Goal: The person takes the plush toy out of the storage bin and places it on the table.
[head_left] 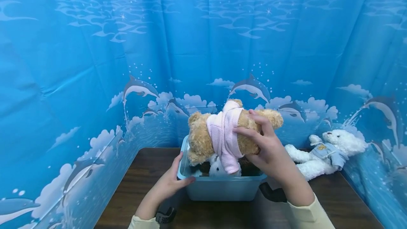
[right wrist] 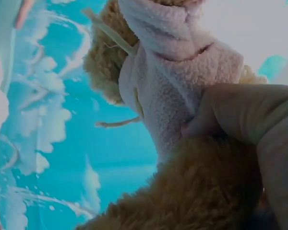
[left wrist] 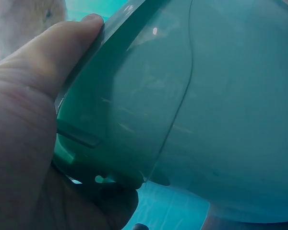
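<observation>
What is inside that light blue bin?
A white plush toy and something dark brown show inside the bin. The tan bear held in the right hand and the bin's front wall hide the rest.

The right hand [head_left: 271, 151] grips a fluffy tan plush bear in a pink fleece top [head_left: 224, 135], holding it sideways over a light-blue rectangular plastic bin [head_left: 222, 189], while the left hand [head_left: 168, 183] holds that bin by its left end. Inside, partly hidden beneath the bear, lies a white plush toy with dark eyes [head_left: 217, 169]. On the dark wood-grain tabletop [head_left: 144, 169], a white plush bear in a light-blue top [head_left: 330, 154] lies to the right, near a blue dolphin-printed curtain [head_left: 190, 45].
</observation>
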A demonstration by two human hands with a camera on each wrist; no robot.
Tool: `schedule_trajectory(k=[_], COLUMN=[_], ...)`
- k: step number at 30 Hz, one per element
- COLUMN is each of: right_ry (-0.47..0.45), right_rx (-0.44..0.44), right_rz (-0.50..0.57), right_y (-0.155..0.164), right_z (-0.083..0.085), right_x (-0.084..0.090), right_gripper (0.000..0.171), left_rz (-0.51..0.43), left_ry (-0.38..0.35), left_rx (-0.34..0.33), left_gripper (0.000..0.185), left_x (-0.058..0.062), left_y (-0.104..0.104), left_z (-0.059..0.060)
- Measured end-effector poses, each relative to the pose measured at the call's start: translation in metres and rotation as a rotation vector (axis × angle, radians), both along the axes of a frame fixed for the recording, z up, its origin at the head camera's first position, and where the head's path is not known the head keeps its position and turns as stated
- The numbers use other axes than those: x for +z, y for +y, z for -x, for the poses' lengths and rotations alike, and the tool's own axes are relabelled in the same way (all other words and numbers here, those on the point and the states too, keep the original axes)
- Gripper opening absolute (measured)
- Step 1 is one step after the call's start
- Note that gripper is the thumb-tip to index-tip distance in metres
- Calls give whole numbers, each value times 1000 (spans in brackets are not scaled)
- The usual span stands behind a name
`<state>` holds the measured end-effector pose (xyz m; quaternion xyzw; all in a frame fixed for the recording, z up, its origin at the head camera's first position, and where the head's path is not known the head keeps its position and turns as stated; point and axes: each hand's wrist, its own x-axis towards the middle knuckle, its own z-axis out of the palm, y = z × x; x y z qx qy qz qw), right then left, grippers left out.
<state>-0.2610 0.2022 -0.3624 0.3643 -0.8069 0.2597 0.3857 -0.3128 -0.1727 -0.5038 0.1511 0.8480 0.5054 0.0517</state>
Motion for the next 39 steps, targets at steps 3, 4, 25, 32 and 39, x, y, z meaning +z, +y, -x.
schedule_trajectory(k=[3,4,25,32,39], right_ry=[30,48,130,81,-4], right_rx=[1,5,50,317,70], right_rz=[89,120,695,1107,1380], right_y=[17,22,83,101,119], right_z=[-11,-14,-65,-56,-41], right_x=[-1,-3,-20,-28,-40], right_gripper=[72,64,73,69,60], left_rz=[19,27,98,79,57], left_ry=[-9,-13,8,-21,-19], left_rx=[23,31,56,58,41], left_gripper=[118,119,116,116,116], left_x=[2,2,5,-1,1], left_y=[0,0,1,1,2], left_z=[-1,-2,2,-1,-3])
